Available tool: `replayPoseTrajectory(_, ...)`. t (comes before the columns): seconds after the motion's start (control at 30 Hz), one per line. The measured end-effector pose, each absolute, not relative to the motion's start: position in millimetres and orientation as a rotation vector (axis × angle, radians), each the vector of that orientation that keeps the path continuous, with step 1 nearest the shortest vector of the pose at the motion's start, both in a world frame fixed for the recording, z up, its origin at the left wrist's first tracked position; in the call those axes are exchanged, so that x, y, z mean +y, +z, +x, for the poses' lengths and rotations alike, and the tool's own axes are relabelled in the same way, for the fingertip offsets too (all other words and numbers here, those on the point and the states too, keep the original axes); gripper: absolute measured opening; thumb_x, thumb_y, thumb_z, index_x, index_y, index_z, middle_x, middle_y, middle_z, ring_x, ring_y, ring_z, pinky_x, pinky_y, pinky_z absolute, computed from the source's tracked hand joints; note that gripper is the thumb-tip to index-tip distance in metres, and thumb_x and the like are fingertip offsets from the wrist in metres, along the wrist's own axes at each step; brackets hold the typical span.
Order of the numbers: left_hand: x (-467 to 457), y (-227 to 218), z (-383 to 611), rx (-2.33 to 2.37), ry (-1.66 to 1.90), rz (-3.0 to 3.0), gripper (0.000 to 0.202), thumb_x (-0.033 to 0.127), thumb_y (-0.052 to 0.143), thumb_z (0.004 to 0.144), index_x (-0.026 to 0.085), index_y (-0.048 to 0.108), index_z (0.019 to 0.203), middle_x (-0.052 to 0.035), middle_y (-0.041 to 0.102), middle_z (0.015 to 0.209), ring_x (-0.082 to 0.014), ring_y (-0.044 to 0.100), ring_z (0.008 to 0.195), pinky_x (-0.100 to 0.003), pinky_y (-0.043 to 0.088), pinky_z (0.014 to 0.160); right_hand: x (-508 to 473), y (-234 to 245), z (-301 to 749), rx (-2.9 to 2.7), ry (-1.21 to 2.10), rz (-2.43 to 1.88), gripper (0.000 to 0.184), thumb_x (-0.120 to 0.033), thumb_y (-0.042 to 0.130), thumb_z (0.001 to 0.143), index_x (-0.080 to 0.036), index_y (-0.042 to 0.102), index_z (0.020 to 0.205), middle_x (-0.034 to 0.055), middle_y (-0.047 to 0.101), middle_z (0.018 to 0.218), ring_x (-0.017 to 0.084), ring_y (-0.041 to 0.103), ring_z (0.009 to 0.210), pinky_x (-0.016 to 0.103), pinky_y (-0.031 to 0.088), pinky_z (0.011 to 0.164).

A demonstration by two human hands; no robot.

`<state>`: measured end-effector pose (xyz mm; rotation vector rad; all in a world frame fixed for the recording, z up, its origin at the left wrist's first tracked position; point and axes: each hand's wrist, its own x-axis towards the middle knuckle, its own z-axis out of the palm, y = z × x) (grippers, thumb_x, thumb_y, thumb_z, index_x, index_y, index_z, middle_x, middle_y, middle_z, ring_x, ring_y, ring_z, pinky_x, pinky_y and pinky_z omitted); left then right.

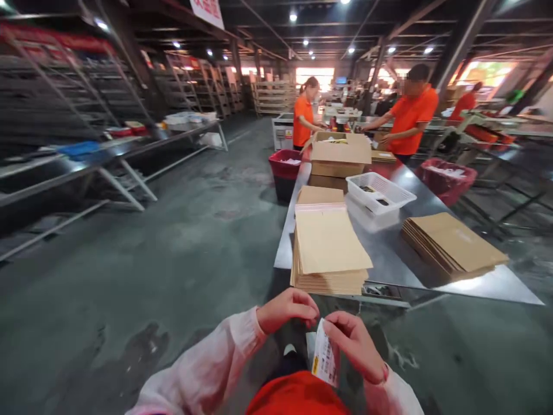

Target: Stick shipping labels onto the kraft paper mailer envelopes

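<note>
The right hand (pixel 356 346) has its fingers pinched on the upper edge of a printed barcode label (pixel 326 358), which hangs below them. The left hand (pixel 287 311) is curled just beside that edge; whether its fingers grip anything I cannot tell. The step seems to be label handling, and the next move likely calls for steady fingertips at the edge. Beyond the fingers, a metal worktop (pixel 389 256) bears padded envelopes (pixel 332 239), with a white plastic basket (pixel 361 199) farther right. Warehouse shelving (pixel 73 86) stands far left.

Dim; glare on table (pixel 382 253); edges apparently blurred.
</note>
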<state>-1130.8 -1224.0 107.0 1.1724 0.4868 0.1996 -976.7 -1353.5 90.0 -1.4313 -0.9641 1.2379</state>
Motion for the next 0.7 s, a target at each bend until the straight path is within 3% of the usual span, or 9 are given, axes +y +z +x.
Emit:
replayPoseTrajectory(0.27,-1195.3,100.4,-1123.2,0.482,0.04,1.215,0.023,0.033,0.079,0.056,0.013,0.072,0.066,0.0007,0.065,0.056,-0.011,0.056,0.056,-0.024,0.041,0.061,-1306.2,94.1,-964.4,-1.239,1.424,-1.368,0.055,-0.069,0.067,0.069,-0.015,0.058,0.066,-0.0006,0.052,0.058,0.008,0.042,0.052,0.024,0.032,0.051)
replayPoseTrajectory(0.53,-1157.0,87.5,-1113.2,0.444,0.022,1.087,0.028,0.034,0.084,0.054,0.013,0.073,0.069,-0.0001,0.067,0.057,-0.0114,0.059,0.056,-0.024,0.045,0.061,-1272.9,91.7,-948.0,-1.333,1.375,-1.337,0.047,-0.062,0.062,0.079,-0.015,0.059,0.071,0.0004,0.055,0.061,0.01,0.047,0.054,0.023,0.038,0.051)
replayPoseTrajectory(0.6,-1151.4,82.2,-1108.0,0.435,0.015,1.023,0.029,0.034,0.085,0.053,0.012,0.072,0.068,-0.0007,0.067,0.057,-0.0115,0.06,0.055,-0.024,0.045,0.062,-1267.3,89.3,-944.3,-1.364,1.211,-1.34,0.038,-0.054,0.064,0.083,-0.016,0.062,0.079,0.0026,0.06,0.069,0.012,0.054,0.06,0.025,0.045,0.056)
replayPoseTrajectory(0.7,-1147.4,74.1,-1096.2,0.4,0.016,0.857,0.025,0.026,0.082,0.052,0.01,0.069,0.066,-0.0009,0.065,0.055,-0.0107,0.058,0.052,-0.023,0.044,0.058,-1260.0,90.4,-935.8,-1.588,0.673,-1.25,0.021,-0.034,0.066,0.086,-0.021,0.067,0.103,0.0076,0.066,0.098,0.018,0.063,0.09,0.031,0.053,0.078)
